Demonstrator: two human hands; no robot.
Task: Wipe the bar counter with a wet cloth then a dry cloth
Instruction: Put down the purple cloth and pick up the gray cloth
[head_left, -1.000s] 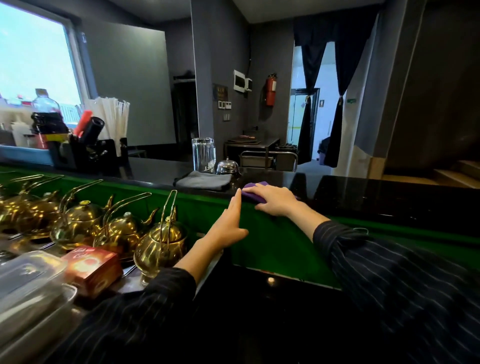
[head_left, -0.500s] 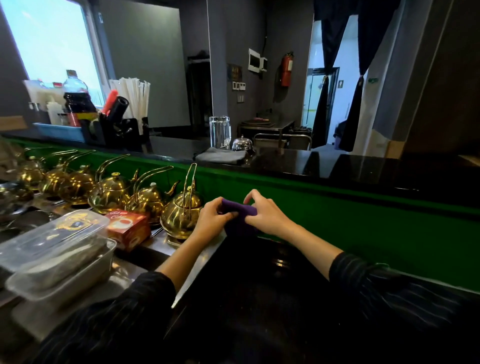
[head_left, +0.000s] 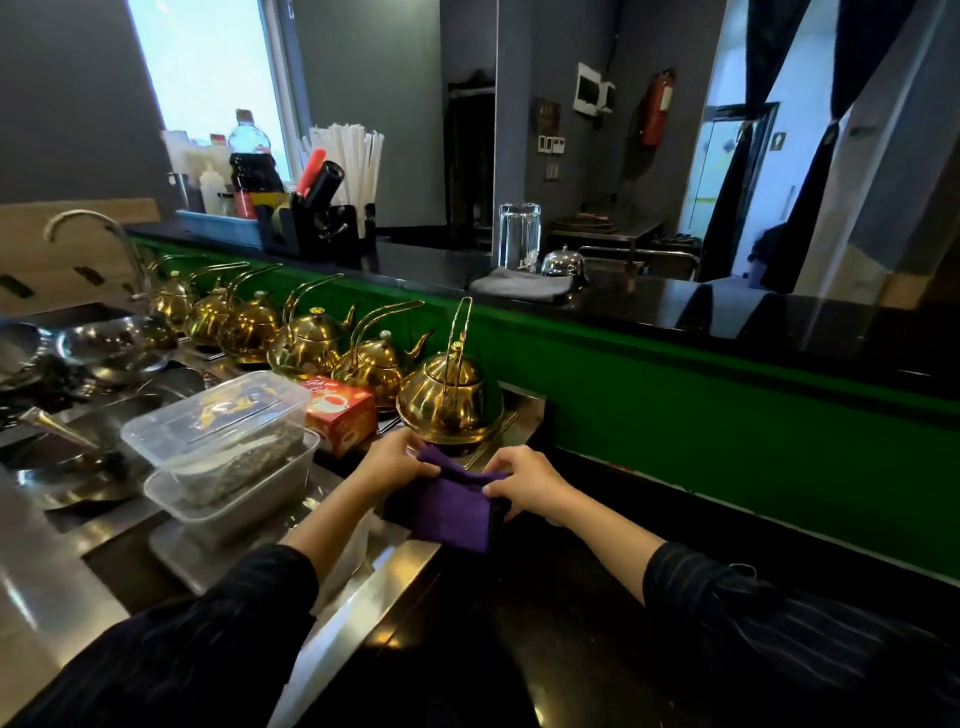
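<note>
Your left hand (head_left: 392, 462) pinches the top left corner of the purple cloth (head_left: 448, 506), just in front of the nearest gold kettle (head_left: 448, 400). The cloth hangs between your hands, below the black counter (head_left: 675, 306). Your right hand (head_left: 524, 480) grips its right corner.

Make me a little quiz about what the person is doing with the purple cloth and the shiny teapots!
1. True or false: both hands hold the purple cloth.
2. What lies on the black bar counter beside the glass jug: A) a grey cloth, B) a banana, C) a book?
3. Fill in: the red box sits next to a gold ____.

Key
1. True: the left hand and right hand each grip an upper corner.
2. A: the grey cloth.
3. Teapot: the nearest gold teapot is to the box's right.
</note>
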